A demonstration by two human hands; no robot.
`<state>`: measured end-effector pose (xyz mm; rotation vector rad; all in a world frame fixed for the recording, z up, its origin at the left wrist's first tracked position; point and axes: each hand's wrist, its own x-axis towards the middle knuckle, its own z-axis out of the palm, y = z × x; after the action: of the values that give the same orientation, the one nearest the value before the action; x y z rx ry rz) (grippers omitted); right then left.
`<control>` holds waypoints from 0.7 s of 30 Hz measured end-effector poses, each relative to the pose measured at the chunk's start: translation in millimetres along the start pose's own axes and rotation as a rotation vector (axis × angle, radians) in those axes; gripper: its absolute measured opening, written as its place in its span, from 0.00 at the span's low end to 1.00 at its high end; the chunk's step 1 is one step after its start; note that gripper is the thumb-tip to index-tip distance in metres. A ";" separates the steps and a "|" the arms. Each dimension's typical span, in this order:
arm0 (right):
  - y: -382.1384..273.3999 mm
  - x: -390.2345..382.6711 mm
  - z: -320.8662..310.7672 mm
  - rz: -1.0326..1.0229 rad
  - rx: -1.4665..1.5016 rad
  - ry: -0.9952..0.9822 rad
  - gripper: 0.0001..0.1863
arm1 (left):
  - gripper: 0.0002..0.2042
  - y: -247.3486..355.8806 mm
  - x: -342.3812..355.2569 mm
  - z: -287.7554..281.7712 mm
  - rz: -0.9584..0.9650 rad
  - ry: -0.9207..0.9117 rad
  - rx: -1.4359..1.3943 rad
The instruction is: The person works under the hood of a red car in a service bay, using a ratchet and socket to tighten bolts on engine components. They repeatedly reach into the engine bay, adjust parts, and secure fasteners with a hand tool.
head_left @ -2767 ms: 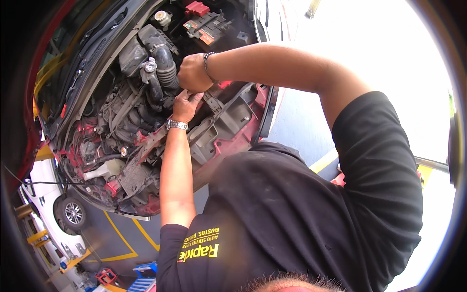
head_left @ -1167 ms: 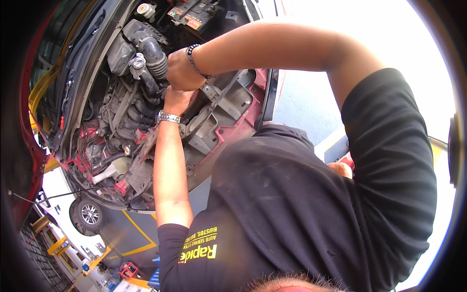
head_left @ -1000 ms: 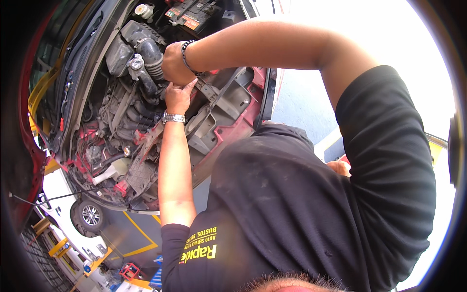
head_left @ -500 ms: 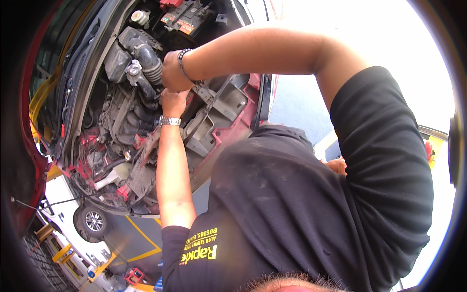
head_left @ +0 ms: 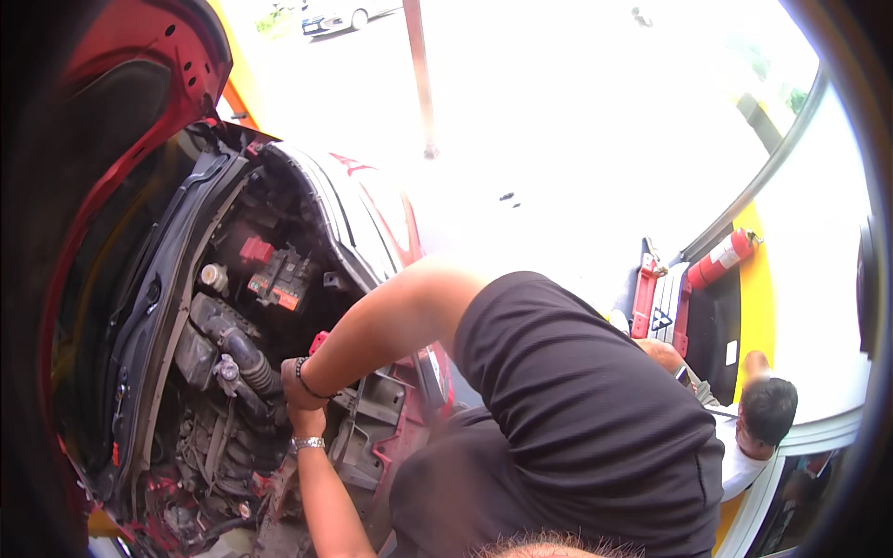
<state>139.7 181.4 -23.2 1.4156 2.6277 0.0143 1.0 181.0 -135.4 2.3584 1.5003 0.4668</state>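
Note:
Both my hands are together over the open engine bay of a red car, beside the ribbed black air intake hose (head_left: 253,361). My right hand (head_left: 299,383), with a dark beaded bracelet at the wrist, reaches down from above and looks closed. Just below it, touching or nearly so, is my left hand (head_left: 309,425), with a metal-banded watch, also curled closed. Their fingertips are hidden, so what they grip cannot be made out. Left of the hose lie the dark air filter box (head_left: 193,355) and the dusty engine (head_left: 209,446).
The battery (head_left: 284,284) with a red terminal cover sits farther up the bay, near a white-capped reservoir (head_left: 214,276). The raised hood (head_left: 177,70) stands at upper left. At right are a red fire extinguisher (head_left: 726,258) and another person (head_left: 744,456) in a white shirt.
The view has swung toward the right, so the car sits lower and farther left. The extinguisher and other person's head now show. My hands stay together beside the hose.

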 end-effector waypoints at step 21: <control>9.7 32.9 -25.4 0.275 -0.021 -0.648 0.20 | 0.37 -3.3 37.8 -14.7 0.203 -0.278 -0.373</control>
<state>126.3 215.7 -1.7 1.4534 1.8993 -0.3257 7.1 218.0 -119.5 2.1769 0.9628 0.4038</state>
